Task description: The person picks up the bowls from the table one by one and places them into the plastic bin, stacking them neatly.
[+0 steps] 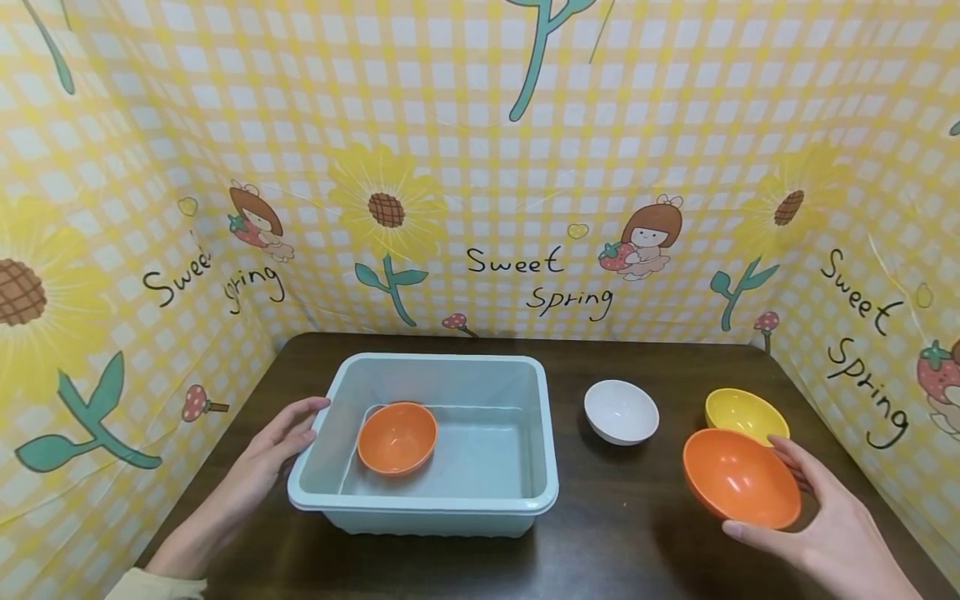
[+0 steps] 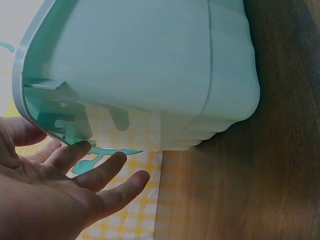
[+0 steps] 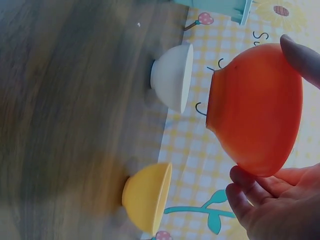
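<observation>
A light blue plastic basin [image 1: 423, 504] stands on the table at centre left, with an orange bowl [image 1: 397, 439] inside it towards its left end. My left hand [image 1: 273, 446] holds the basin's left rim; in the left wrist view the thumb is at the rim and the other fingers spread beneath it. On the right, my right hand [image 1: 832, 517] grips a second orange bowl [image 1: 741, 479] by its side, thumb near, fingers behind. That bowl is raised above the table and tilted. A yellow bowl [image 1: 746, 410] sits partly hidden behind it. A white bowl [image 1: 621, 412] stands between basin and yellow bowl.
The dark wooden table [image 1: 600, 533] is enclosed at the back and both sides by yellow checked cloth [image 1: 480, 167] printed with flowers, figures and lettering. The white and yellow bowls stand upright close to the raised orange bowl.
</observation>
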The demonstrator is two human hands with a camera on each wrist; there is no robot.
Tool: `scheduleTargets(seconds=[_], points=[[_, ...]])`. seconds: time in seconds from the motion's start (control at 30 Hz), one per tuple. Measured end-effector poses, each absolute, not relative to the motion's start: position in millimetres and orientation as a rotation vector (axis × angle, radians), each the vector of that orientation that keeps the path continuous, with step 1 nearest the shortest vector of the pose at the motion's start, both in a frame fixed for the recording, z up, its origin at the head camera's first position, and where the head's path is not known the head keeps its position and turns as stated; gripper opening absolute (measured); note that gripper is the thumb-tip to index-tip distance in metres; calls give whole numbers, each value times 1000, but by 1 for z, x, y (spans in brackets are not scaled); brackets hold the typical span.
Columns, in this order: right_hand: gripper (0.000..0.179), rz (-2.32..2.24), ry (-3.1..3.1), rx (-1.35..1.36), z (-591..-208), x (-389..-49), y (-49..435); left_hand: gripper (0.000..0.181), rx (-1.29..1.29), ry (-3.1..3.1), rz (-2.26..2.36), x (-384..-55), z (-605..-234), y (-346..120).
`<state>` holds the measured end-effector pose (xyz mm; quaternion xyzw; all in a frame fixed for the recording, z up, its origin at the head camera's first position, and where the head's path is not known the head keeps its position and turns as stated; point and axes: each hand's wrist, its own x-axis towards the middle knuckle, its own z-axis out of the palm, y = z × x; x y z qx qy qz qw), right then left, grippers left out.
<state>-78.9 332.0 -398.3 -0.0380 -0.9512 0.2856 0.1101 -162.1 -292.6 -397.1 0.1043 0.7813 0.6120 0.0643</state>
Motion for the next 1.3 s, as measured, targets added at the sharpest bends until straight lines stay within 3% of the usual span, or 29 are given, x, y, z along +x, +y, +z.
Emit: scheduleTargets(seconds=[1.3], points=[[113, 945, -2674, 251, -359, -98, 276, 48, 316, 2344, 1851, -161, -395, -292]])
